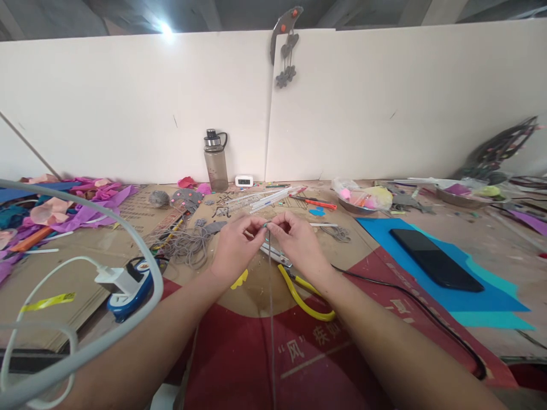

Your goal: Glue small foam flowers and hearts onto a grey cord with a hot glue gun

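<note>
My left hand [236, 246] and my right hand [299, 242] meet above the middle of the table, fingers pinched together. Between the fingertips sits a small pale piece [265, 225], too small to name, and a thin grey wire [270, 319] hangs from it straight down toward me. Just under the hands lie yellow-handled pliers [299, 287] on the cardboard. A tangle of grey wire [186, 245] lies to the left of my left hand.
A black phone [436, 266] rests on blue sheets at right. A grey bottle [215, 160] and small clock [244, 181] stand by the white wall. Crepe paper scraps [64, 208] pile at left; a power strip with charger [126, 285] and white cable lie front left.
</note>
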Motion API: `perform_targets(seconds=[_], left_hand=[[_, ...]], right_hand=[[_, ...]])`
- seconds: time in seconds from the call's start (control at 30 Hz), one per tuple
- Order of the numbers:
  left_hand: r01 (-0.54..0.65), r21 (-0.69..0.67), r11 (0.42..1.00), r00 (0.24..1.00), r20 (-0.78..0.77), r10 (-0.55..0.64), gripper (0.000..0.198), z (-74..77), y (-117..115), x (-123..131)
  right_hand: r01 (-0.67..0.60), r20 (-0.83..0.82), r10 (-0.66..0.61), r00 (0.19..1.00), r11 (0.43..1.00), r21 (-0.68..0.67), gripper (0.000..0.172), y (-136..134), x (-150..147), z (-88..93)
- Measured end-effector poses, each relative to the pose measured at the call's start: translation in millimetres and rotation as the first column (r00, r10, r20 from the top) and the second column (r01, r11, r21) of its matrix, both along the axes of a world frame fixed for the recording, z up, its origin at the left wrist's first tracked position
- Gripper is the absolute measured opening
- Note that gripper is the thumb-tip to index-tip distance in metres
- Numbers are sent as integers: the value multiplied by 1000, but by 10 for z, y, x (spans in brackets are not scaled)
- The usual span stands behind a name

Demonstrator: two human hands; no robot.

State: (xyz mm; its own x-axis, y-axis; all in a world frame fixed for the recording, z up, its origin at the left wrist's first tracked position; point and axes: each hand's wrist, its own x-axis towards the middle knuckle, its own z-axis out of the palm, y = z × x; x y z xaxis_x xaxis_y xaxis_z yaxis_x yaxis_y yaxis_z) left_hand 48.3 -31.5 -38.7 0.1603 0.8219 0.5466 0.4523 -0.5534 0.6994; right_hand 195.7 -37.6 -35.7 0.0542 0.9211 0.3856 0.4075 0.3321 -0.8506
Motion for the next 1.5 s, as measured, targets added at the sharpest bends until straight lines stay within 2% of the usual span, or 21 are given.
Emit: perform_targets(seconds=[0.1, 0.23, 0.4, 0.5, 0.67, 0.9, 1.1, 1.23, 1.4, 1.5], left_hand=[[78, -162, 984, 993, 103, -62, 16, 8, 10, -10], [219, -308, 926, 959, 245, -146, 22, 4, 48, -24], [361, -422, 832, 879, 452, -152, 25, -34, 102, -12], [393, -441, 807, 843, 524, -124, 24, -53, 127, -5], [382, -444, 810, 843, 528, -108, 23, -53, 149, -12], [318, -433, 844, 893, 436, -113, 23, -26, 121, -15], [290, -428, 856, 923, 360, -133, 22, 37, 47, -4], [309, -414, 856, 918, 364, -156, 21, 60, 35, -12], [431, -475, 767, 846, 510, -160, 23, 57, 68, -6], [440, -491, 751, 824, 554, -120, 24, 59, 75, 5]], right_hand=[[0, -83, -1, 997, 1000, -13, 22, 41, 34, -13], [-30, -174, 26, 984, 999, -20, 29, 104, 68, -60], [-231, -329, 197, 923, 971, -66, 32, 119, 77, -89], [-306, -380, 246, 892, 946, -105, 34, 95, 82, -56], [-309, -385, 248, 889, 945, -105, 28, 93, 98, -30], [-162, -162, 168, 972, 986, 49, 22, 105, 133, -65], [-138, -81, 147, 986, 985, 107, 23, 70, 110, -39], [-159, -137, 167, 976, 985, 71, 21, 73, 105, -35], [-356, -373, 321, 870, 934, -27, 28, 75, 113, -23], [-372, -385, 330, 862, 928, -38, 28, 69, 107, -14]])
